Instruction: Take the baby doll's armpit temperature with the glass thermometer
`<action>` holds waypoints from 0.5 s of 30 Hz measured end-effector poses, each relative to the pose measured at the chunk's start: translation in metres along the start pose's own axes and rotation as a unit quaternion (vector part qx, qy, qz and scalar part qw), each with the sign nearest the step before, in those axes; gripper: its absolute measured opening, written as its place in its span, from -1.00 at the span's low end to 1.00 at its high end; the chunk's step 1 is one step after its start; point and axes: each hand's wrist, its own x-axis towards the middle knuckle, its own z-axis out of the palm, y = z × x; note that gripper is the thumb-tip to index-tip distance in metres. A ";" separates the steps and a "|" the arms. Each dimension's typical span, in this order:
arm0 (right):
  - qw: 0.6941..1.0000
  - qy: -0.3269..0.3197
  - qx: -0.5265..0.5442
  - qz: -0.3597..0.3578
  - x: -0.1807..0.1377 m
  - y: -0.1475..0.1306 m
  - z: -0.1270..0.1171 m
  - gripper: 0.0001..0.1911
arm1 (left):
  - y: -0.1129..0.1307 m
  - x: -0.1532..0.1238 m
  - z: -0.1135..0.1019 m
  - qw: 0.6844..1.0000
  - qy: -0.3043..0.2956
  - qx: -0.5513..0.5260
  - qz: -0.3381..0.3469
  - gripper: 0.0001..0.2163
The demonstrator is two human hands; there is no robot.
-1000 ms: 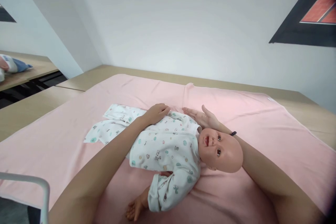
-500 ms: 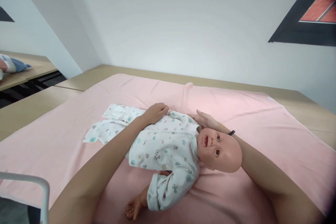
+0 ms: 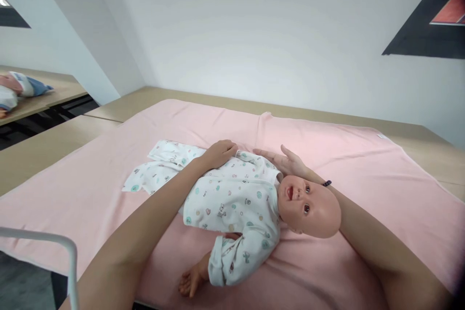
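Observation:
A bald baby doll (image 3: 308,208) lies face up on a pink blanket (image 3: 366,169), its head to the right. It wears a white printed top (image 3: 232,198) and matching trousers (image 3: 156,174). My left hand (image 3: 220,153) reaches across the doll's body, fingers curled at the cuff of its far sleeve (image 3: 250,157); the fingertips are hidden. Beside the far shoulder, my right hand (image 3: 290,162) is open, palm towards the doll, with thumb and fingers apart. The doll's near arm (image 3: 194,278) stretches towards me from a rolled cuff.
Under the blanket is a wooden table (image 3: 83,131), against a white wall (image 3: 254,34). A white curved rail (image 3: 43,236) stands at the near left. Another clothed doll (image 3: 27,87) lies on a separate table at the far left.
The view has shifted slightly. My right hand's fingers have spread and stretched further along the doll's far side. My left hand stays at the far sleeve, and the doll lies as before.

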 end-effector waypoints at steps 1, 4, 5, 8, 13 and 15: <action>1.000 0.002 -0.004 0.001 0.005 0.003 0.000 -0.30 | 0.000 0.000 0.000 1.000 0.000 0.000 0.000 -0.64; 1.000 0.005 -0.016 0.007 0.015 0.009 -0.002 -0.17 | -0.001 0.000 0.000 1.000 -0.001 0.000 0.003 -0.65; 1.000 0.005 -0.019 0.009 0.016 0.011 -0.003 -0.19 | -0.001 0.000 0.001 1.000 -0.002 -0.001 0.004 -0.65; 1.000 0.005 -0.024 0.009 0.016 0.014 -0.008 -0.31 | -0.002 0.000 0.001 1.000 -0.001 -0.001 0.007 -0.66; 1.000 0.001 -0.024 0.012 0.009 0.010 -0.022 -0.25 | -0.003 0.001 0.002 1.000 0.001 0.000 0.005 -0.66; 1.000 0.001 -0.024 0.013 0.010 0.008 -0.025 -0.20 | -0.003 0.001 0.001 1.000 0.001 -0.001 0.005 -0.66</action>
